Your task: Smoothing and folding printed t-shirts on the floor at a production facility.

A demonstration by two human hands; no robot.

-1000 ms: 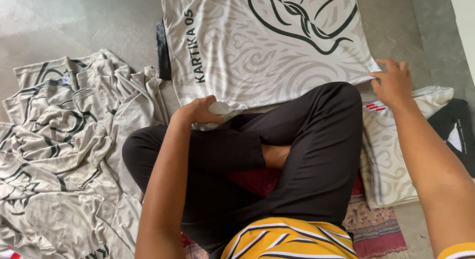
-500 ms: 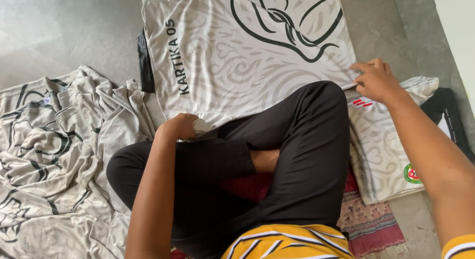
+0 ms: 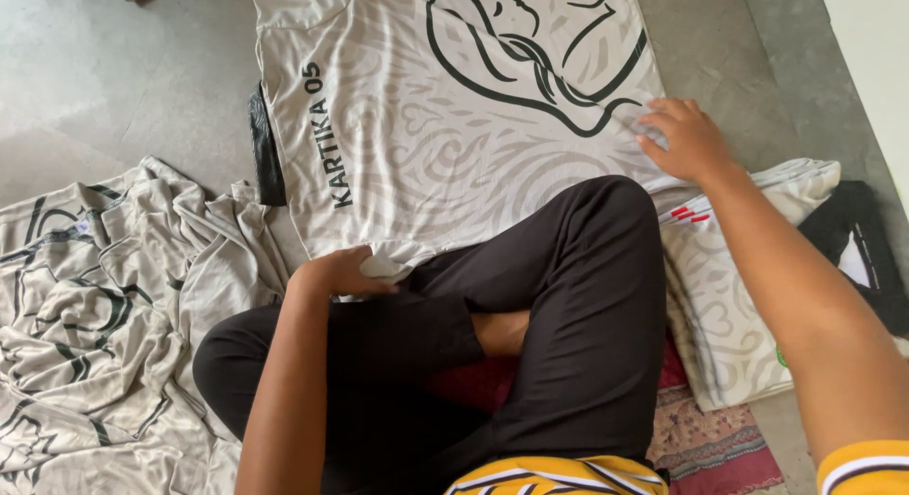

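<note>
A cream patterned jersey [image 3: 454, 126] with a dark line drawing lies flat on the floor [image 3: 114, 79] before the crossed legs. The left hand [image 3: 346, 271] has its fingers closed on the jersey's near hem, and the right hand [image 3: 689, 140], fingers spread flat, has slid inward onto its side edge. A heap of jerseys [image 3: 95, 315] lies left and a folded stack [image 3: 739, 296] right, with one knee [image 3: 606, 220] covering the hem.

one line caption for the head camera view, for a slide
Seated person's left hand grips the shirt edge; right hand presses it flat.
</note>
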